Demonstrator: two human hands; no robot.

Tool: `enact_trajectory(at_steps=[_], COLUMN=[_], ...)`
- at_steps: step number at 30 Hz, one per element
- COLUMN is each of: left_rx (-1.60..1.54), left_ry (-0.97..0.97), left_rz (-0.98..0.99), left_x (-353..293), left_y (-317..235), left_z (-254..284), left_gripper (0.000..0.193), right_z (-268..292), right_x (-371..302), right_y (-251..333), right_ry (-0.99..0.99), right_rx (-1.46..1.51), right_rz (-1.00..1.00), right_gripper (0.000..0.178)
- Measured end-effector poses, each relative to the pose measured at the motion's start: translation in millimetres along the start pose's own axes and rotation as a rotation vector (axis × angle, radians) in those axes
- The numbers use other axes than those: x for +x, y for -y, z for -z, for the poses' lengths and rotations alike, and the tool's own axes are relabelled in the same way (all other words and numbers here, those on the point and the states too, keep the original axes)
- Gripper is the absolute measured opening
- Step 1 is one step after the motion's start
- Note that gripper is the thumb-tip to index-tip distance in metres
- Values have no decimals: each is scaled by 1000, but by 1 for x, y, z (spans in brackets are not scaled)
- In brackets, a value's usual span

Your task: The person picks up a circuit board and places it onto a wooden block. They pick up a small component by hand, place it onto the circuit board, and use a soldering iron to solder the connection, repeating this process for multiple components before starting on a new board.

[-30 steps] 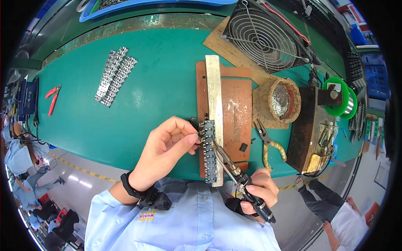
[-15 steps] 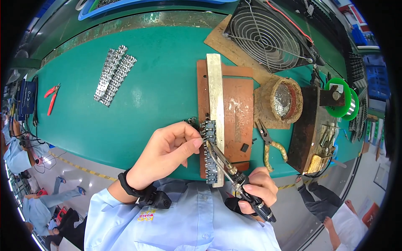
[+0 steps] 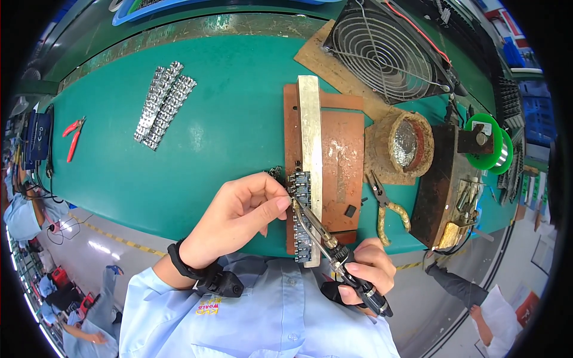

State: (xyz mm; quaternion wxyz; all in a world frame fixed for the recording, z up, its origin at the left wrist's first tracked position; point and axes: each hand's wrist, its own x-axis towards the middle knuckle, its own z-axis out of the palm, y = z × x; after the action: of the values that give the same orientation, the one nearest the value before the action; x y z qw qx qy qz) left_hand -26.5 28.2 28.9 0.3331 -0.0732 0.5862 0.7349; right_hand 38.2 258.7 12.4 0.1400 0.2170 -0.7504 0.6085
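My right hand (image 3: 371, 271) is wrapped round a black-handled soldering iron (image 3: 341, 256), whose tip points up and left. A thin metal tube runs alongside its shaft. The tip meets a row of small black components (image 3: 302, 190) with metal pins, lined up along the left side of a pale metal bar (image 3: 309, 119). Beside that same tip, my left hand (image 3: 242, 209) has thumb and forefinger pinched together; whatever is between them is too small to make out. Bar and components rest on a reddish-brown board (image 3: 341, 143). More dark parts (image 3: 274, 173) lie partly hidden behind my left fingers.
Right of the board are pliers (image 3: 390, 209), a crusted round pot (image 3: 427, 143), a dark metal box (image 3: 439, 185) and a green solder spool (image 3: 483, 160). A fan (image 3: 382, 56) stands behind. Silvery strips (image 3: 158, 107) and red-handled cutters (image 3: 74, 143) lie left. Co-workers sit beyond.
The bench things sit slightly further right in the picture, as the view has shifted a little. Both hands and the iron keep nearly the same pose. People in the background have shifted.
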Motion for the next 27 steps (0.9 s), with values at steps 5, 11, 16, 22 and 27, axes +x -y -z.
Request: enact_trajectory(at_steps=[5,11,16,22,27], left_rx=[7,19,18,16,18], left_ry=[-6,-10,-13,0,3], left_rz=[-6,-4,-3,-12,-2], left_x=[0,0,0,1,1], left_y=[-1,-1,-2,-1,0], left_z=[-1,0,-1,1,1], left_gripper=[13,13,13,13,13], right_z=[3,2,3,3,2], right_x=[1,-4,-5,-4,-5], right_y=[0,0,0,0,0], right_ry=[41,-57,-54,-9,3], right_rx=[-21,-8,-11,-15,-16], right_rz=[10,44,34,35,17], right_gripper=[34,34,33,33,32])
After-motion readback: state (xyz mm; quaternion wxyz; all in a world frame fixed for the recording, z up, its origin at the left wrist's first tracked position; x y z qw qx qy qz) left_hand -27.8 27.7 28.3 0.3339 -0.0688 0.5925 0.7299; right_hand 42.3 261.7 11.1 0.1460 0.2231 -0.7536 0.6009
